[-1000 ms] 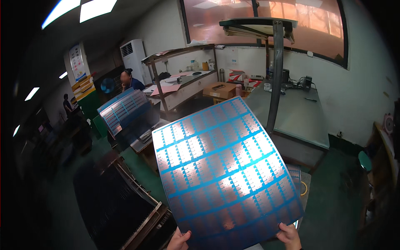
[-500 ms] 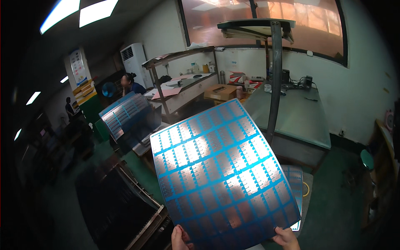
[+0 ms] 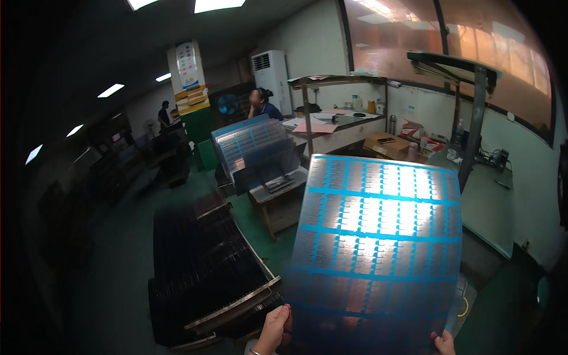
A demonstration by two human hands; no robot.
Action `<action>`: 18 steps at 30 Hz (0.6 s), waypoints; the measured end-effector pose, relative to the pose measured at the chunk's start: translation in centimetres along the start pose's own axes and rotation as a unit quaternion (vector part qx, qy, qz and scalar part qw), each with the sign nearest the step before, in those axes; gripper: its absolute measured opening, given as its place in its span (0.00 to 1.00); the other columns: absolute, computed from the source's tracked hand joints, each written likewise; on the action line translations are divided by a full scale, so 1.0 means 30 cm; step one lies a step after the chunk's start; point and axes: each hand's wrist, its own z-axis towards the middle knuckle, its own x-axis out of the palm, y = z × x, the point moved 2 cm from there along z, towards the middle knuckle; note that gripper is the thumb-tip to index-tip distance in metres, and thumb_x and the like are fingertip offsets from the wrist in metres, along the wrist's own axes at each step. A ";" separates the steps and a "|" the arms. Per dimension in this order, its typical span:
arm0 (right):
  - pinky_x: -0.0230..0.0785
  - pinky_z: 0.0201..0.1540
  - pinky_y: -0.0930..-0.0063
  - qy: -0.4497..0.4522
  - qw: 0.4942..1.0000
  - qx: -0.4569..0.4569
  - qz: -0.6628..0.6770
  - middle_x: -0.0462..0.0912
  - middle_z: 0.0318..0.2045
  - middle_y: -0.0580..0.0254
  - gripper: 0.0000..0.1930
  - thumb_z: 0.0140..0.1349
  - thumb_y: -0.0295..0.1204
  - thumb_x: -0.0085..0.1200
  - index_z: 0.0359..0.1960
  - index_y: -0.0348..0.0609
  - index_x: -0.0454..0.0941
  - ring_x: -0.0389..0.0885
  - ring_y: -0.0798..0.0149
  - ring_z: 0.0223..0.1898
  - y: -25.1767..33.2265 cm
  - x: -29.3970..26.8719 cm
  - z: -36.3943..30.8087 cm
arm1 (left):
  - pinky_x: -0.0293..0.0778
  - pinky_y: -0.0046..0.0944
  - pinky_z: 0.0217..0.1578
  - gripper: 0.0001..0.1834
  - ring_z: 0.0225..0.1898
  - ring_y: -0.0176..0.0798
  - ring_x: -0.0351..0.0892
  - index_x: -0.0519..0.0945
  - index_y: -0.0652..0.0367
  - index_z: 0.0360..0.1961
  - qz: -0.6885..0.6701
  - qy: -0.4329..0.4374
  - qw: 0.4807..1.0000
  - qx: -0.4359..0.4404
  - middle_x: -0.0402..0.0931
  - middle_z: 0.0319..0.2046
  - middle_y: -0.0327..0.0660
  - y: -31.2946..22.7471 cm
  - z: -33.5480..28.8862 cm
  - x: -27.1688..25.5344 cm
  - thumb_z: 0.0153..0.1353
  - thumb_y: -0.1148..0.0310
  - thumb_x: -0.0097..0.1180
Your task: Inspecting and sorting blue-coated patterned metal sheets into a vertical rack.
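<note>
A large, thin copper-coloured circuit board panel [image 3: 378,290] with a grid of blue bands stands tilted up before me, glare across its upper part. My left hand [image 3: 274,328] pinches its lower left edge, thumb on the near side. At the lower right edge my right hand [image 3: 443,342] grips the same panel, partly cut off by the picture's bottom. Left of the panel lies a long dark rack [image 3: 204,260] with rows of slots and a pale metal rail. Several similar blue-patterned panels [image 3: 245,145] lean upright on a low stand beyond it.
A wooden-legged stand [image 3: 278,201] carries the leaning panels. Behind are a bench with a shelf frame [image 3: 307,112], a cardboard box [image 3: 386,145] and a green-topped table [image 3: 494,204]. A person [image 3: 266,106] sits near a blue fan. A yellow ring [image 3: 463,307] shows at lower right.
My view has turned left, so the room shifts rightward in the picture. The panel has also moved right in view and turned from slanted to nearly straight. Both hands still hold it.
</note>
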 end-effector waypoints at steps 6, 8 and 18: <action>0.69 0.48 0.67 -0.054 0.988 -0.078 -0.119 0.74 0.47 0.54 0.20 0.62 0.26 0.49 0.55 0.36 0.65 0.74 0.60 0.46 0.113 0.261 -0.019 | 0.52 0.24 0.24 0.17 0.23 0.22 0.51 0.64 0.51 0.22 0.000 0.070 0.996 -0.061 0.54 0.21 0.25 -0.068 -0.028 -0.088 0.68 0.58 0.42; 0.68 0.48 0.66 -0.034 0.984 -0.108 -0.135 0.74 0.47 0.54 0.19 0.62 0.26 0.48 0.55 0.35 0.65 0.74 0.59 0.46 0.152 0.282 -0.002 | 0.64 0.26 0.31 0.14 0.30 0.24 0.63 0.73 0.56 0.32 0.040 0.131 0.989 -0.062 0.66 0.26 0.29 -0.078 -0.059 -0.166 0.69 0.60 0.41; 0.66 0.51 0.65 -0.050 0.954 -0.247 -0.163 0.72 0.50 0.50 0.19 0.63 0.26 0.46 0.55 0.31 0.64 0.72 0.59 0.48 0.388 0.367 0.077 | 0.74 0.36 0.46 0.18 0.45 0.38 0.77 0.71 0.65 0.54 0.224 -0.081 0.971 0.006 0.76 0.46 0.48 -0.611 -0.566 -0.621 0.67 0.68 0.42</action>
